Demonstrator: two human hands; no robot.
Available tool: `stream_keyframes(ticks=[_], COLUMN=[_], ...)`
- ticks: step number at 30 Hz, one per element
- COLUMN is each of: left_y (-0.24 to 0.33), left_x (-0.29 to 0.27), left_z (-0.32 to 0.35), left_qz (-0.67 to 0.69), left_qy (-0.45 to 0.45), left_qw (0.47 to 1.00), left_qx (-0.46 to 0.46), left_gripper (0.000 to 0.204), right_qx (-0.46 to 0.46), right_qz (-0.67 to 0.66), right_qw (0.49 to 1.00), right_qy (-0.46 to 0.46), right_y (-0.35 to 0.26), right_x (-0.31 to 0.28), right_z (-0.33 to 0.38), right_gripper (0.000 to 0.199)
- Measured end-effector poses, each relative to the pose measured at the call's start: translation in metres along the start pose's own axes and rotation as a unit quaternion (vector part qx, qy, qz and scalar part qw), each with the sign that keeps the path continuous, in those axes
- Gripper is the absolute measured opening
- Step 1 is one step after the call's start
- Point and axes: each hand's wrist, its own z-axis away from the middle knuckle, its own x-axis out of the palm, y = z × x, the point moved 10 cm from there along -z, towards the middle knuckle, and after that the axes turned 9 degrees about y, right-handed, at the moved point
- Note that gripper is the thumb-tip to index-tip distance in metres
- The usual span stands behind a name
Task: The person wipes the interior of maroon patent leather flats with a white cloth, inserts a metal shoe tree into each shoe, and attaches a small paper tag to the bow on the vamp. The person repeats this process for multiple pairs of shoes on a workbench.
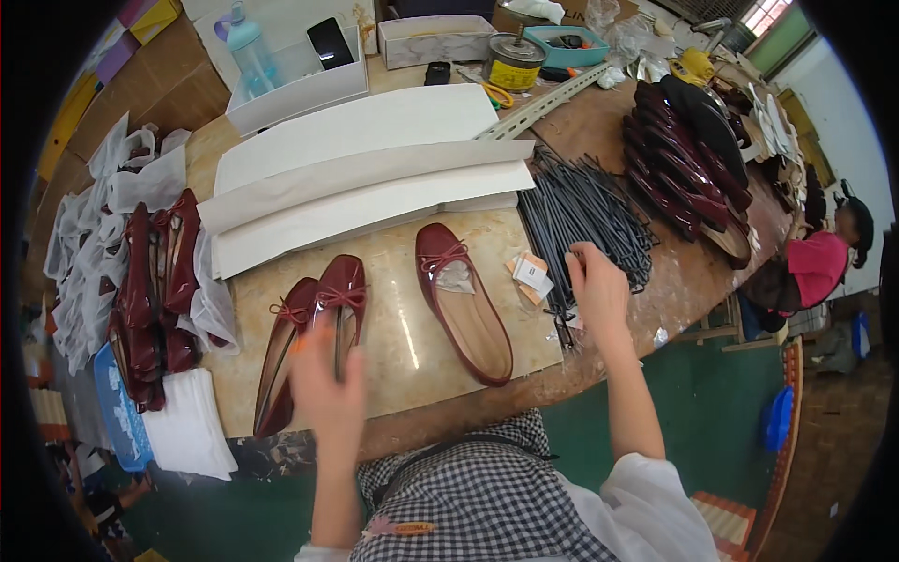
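Observation:
Two dark red patent flats with bows, a left-hand flat and its neighbour, lie overlapping on the worktable, toes away from me. Over their heel ends is my left hand, smeared by motion, with a spot of orange at its fingertips. To the right, a third red flat lies alone with crumpled white paper in its toe. My right hand is at the edge of a pile of thin dark rods, its fingers drawn together; what they hold, if anything, is hidden. Small white and orange labels lie beside it.
White paper sheets lie across the table behind the flats. Wrapped red shoes and a white cloth stack stand left. More red shoes are heaped right. A tin stands at the back; another person sits far right.

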Motion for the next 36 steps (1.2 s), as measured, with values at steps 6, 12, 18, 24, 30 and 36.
stream_keyframes(ticks=[6, 12, 18, 24, 30, 36], left_y=[0.011, 0.005, -0.026, -0.038, -0.024, -0.014], left_x=[0.139, 0.128, 0.112, 0.074, 0.058, 0.059], left_z=[0.022, 0.065, 0.057, 0.025, 0.02, 0.038], left_qz=[0.119, 0.555, 0.546, 0.513, 0.489, 0.495], left_qy=[-0.254, -0.182, -0.166, -0.056, -0.035, 0.001], left_qw=[0.951, 0.686, 0.694, 0.79, 0.838, 0.836], left_qx=[-0.127, -0.434, -0.439, -0.33, -0.24, -0.236], left_gripper=[0.062, 0.055, 0.065, 0.062, 0.058, 0.067], right_qx=[-0.016, 0.214, 0.206, 0.09, 0.109, -0.053], right_qz=[0.056, -0.196, -0.345, -0.349, -0.385, -0.362], right_qw=[0.992, 0.953, 0.877, 0.864, 0.838, 0.923], right_qy=[-0.109, -0.091, -0.263, -0.352, -0.37, -0.119], right_y=[0.035, 0.066, -0.091, -0.168, -0.185, -0.208], right_x=[0.053, 0.022, 0.001, -0.001, 0.017, -0.017], right_z=[-0.001, 0.008, 0.054, 0.094, 0.086, 0.069], right_gripper=[0.024, 0.015, 0.025, 0.034, 0.031, 0.027])
